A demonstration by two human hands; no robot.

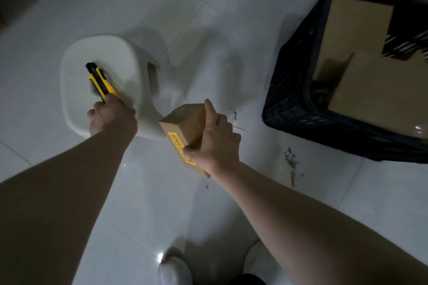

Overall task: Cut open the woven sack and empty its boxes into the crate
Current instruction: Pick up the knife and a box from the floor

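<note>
Centre of frame: a small brown cardboard box (183, 122) with a yellow-and-red label on its long side, held clear of the tiled floor (208, 30). The right hand (215, 143) grips it, fingers wrapped over the top face and thumb pressing the labelled side. Its crisp edges suggest stiff card, and the one-handed hold suggests it is light. The plain matt faces should not slip, and opposite long sides offer the surest purchase. The contents are unseen, so fragility cannot be judged.

Left of the box, the left hand (111, 118) is curled round a yellow-and-black utility knife (102, 81) above the seat of a white plastic stool (104, 58). Whether the blade is extended cannot be told.

Right edge of frame: a dark mesh crate (289, 90), well apart from the held box, holding larger brown cartons (370, 90). Grey scraps (290, 159) lie on the floor between them. White shoes (176, 266) show at the bottom edge. No woven sack is in view.
</note>
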